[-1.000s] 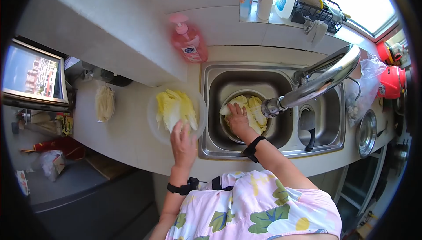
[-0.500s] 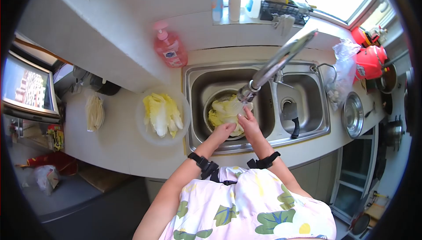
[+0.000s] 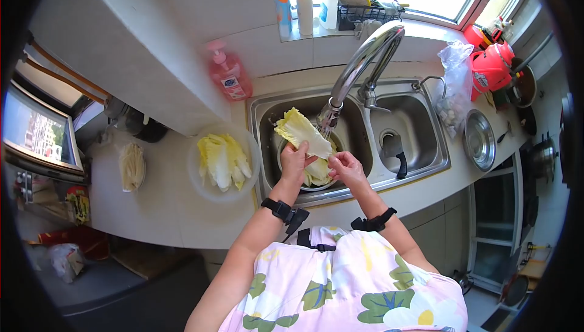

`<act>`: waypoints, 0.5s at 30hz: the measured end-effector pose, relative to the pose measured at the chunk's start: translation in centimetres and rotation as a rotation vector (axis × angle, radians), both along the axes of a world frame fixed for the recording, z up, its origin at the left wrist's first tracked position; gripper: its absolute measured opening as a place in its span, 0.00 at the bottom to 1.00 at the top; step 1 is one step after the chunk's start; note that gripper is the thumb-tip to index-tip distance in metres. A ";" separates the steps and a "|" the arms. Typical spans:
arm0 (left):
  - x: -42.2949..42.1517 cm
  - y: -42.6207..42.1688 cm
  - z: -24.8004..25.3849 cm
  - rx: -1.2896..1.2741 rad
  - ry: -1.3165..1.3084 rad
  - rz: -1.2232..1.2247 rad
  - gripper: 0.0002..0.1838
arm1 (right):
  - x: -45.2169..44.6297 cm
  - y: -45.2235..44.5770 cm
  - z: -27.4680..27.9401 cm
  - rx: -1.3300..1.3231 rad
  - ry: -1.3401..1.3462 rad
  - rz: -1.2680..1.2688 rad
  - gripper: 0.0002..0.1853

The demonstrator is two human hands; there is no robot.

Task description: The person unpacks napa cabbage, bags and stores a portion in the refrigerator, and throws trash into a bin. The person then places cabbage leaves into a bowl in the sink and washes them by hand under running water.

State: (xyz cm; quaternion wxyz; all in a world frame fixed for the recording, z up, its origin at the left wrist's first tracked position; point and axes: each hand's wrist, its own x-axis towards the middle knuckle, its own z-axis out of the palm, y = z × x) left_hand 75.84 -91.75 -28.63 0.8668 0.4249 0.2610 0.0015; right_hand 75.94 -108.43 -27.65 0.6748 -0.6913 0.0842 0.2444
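A pale napa cabbage leaf [image 3: 305, 135] with a yellow frilled edge is stretched between my two hands over the left sink basin [image 3: 354, 140]. My left hand [image 3: 295, 163] grips its near left side, fingers closed. At the leaf's white base end, my right hand [image 3: 348, 169] pinches it between thumb and fingers. The chrome faucet [image 3: 340, 91] is directly above, and water appears to run from its head onto the leaf. Beneath my hands sits a metal bowl [image 3: 312, 188] with more cabbage leaves [image 3: 317, 174], partly hidden.
Left of the sink, a translucent bowl [image 3: 254, 171] holds cabbage leaves [image 3: 222, 160]. Farther left lie pale enoki-like mushrooms [image 3: 131, 167]. A cleaver [image 3: 395, 152] rests in the right basin. A pink soap bottle [image 3: 230, 76] stands behind, and a metal lid [image 3: 480, 140] lies at right.
Both hands have risen from the bowl, lifting a cabbage leaf up under the faucet. My left hand has shifted left and away from me. The head view has turned slightly.
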 end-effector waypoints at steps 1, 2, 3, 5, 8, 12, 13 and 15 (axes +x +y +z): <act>-0.2 -0.1 0.2 0.060 -0.014 -0.024 0.13 | 0.0 0.4 0.6 0.009 0.000 -0.019 0.14; -0.3 -0.3 0.4 0.118 -0.029 -0.047 0.13 | 0.0 0.4 0.3 0.007 -0.004 -0.022 0.14; -0.5 -0.6 0.6 0.117 -0.032 -0.047 0.13 | 0.1 0.4 -0.4 -0.009 -0.057 0.005 0.13; -0.9 -1.0 0.6 0.141 -0.039 -0.032 0.13 | 0.1 0.6 -0.2 -0.024 -0.114 0.039 0.14; -1.9 -1.3 0.7 0.178 0.001 -0.205 0.14 | -0.4 0.9 0.1 -0.036 -0.174 0.117 0.14; -1.7 0.2 0.1 -0.112 0.010 -0.384 0.12 | -0.8 1.1 1.7 0.132 -0.070 0.226 0.14; -1.5 0.2 0.1 -0.110 0.008 -0.384 0.12 | -1.1 1.2 2.3 0.264 0.036 0.179 0.14; -1.4 0.0 0.0 -0.244 -0.020 -0.395 0.12 | -1.2 1.1 2.9 0.397 0.141 0.129 0.14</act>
